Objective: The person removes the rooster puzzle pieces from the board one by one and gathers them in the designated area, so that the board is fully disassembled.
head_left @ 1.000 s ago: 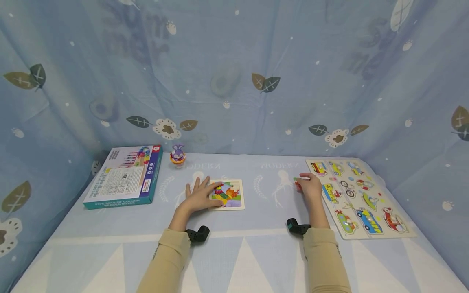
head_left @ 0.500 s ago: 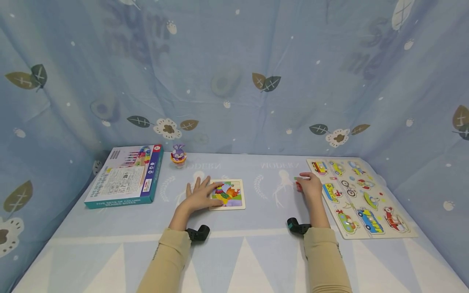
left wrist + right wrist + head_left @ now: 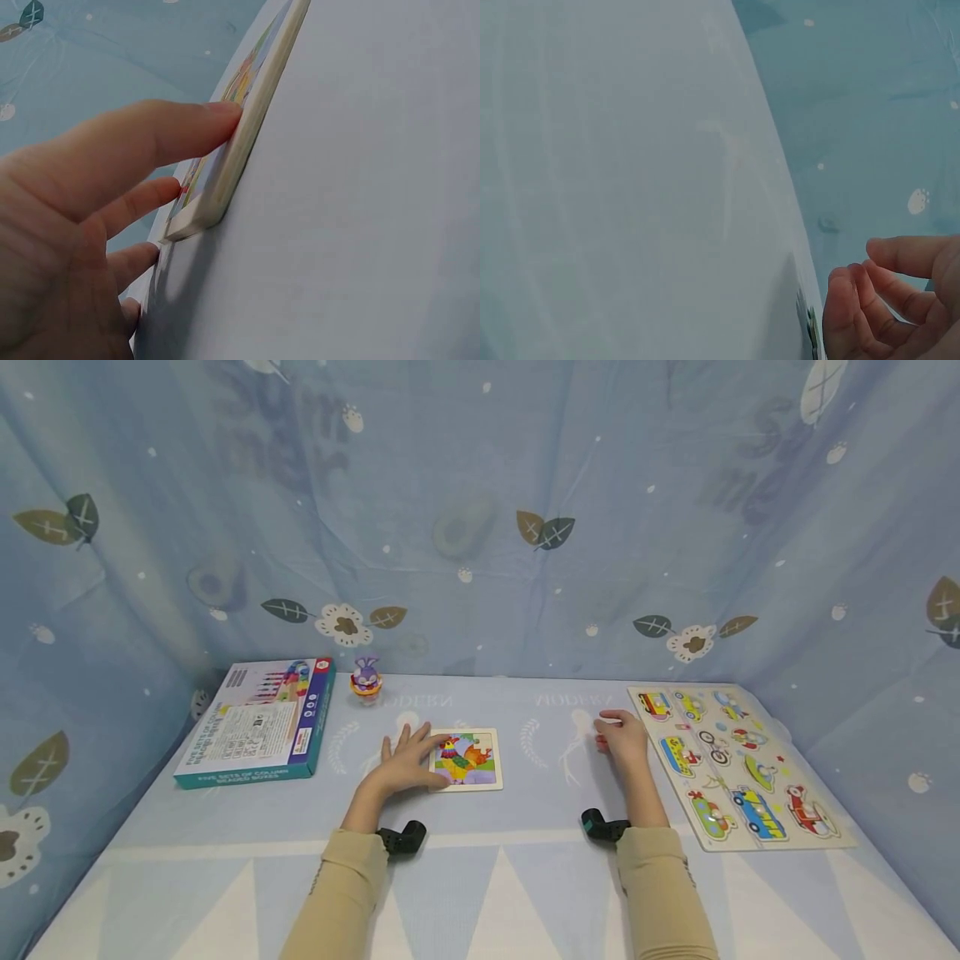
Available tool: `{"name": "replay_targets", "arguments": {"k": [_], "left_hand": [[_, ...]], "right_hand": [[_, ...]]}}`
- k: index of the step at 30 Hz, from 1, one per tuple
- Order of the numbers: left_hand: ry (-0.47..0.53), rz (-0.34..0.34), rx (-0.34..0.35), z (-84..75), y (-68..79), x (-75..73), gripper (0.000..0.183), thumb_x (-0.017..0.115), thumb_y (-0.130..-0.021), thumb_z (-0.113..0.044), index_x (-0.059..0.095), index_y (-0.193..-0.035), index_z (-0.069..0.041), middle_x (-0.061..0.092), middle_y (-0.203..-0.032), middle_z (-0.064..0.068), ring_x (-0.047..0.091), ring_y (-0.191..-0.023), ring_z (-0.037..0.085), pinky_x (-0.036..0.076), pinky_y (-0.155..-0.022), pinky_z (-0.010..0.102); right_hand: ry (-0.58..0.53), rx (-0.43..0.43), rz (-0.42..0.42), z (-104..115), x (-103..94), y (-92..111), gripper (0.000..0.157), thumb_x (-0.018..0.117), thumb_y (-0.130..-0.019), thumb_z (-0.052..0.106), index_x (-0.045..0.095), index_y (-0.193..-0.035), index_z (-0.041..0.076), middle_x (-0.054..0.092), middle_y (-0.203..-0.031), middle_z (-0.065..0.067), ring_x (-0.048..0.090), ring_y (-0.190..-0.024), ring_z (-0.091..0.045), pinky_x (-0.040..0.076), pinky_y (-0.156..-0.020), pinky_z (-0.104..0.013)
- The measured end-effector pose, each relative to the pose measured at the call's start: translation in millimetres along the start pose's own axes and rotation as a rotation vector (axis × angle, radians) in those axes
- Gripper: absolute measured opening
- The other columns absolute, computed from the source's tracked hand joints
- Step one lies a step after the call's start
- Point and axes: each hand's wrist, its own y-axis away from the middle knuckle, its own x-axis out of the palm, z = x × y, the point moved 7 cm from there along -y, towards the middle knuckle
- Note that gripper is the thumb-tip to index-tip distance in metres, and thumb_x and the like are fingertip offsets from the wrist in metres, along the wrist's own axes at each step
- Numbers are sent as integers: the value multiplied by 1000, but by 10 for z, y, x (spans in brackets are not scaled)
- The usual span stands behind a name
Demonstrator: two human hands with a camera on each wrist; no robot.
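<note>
A small framed jigsaw puzzle point(image 3: 480, 764) with a bright rooster picture lies at the middle of the table. My left hand point(image 3: 402, 768) rests at its left side, fingers spread. In the left wrist view, the thumb point(image 3: 214, 124) touches the puzzle's near edge and another fingertip reaches its left end. My right hand point(image 3: 626, 743) is apart from the puzzle, over the table to its right. Its fingers point(image 3: 840, 300) are curled with the tips close to the thumb; I cannot tell whether something small is hidden between them.
A large wooden peg board point(image 3: 731, 768) with vehicle pieces lies just right of my right hand. At the left stands a teal-edged box point(image 3: 251, 722), with a purple rabbit figure point(image 3: 366, 681) behind its right side. A patterned blue curtain point(image 3: 480, 527) surrounds the table.
My right hand has shifted slightly left, and the small green and red piece at its fingertips no longer shows. The left index finger has drawn back a little, uncovering more of the rooster.
</note>
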Motion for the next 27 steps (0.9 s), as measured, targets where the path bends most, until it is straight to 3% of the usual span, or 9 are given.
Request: {"name": "replay_targets", "arguments": {"k": [16, 21, 27], "left_hand": [[-3, -3, 6, -30, 19, -4, 79, 74, -70, -31, 42, -140, -15, 12, -153, 18, -8, -138, 41, -14, -102, 63], [-1, -7, 6, -32, 29, -9, 79, 74, -69, -30, 42, -140, -14, 12, -153, 18, -8, -138, 41, -14, -102, 63], [17, -6, 6, -31, 32, -11, 79, 75, -70, -28, 42, -140, -15, 12, -153, 17, -9, -139, 40, -15, -102, 62]], "right_hand": [[-58, -121, 156, 234, 386, 135, 34, 59, -89, 11, 56, -119, -4, 57, -81, -5, 61, -66, -9, 51, -61, -19], [-84, -127, 218, 261, 533, 168, 35, 60, -88, 11, 55, -120, -4, 60, -87, -9, 63, -73, -14, 52, -65, -21], [-49, -140, 258, 325, 709, 235, 35, 59, -89, 12, 55, -120, -2, 59, -90, -11, 60, -71, -9, 52, -67, -24]]}}
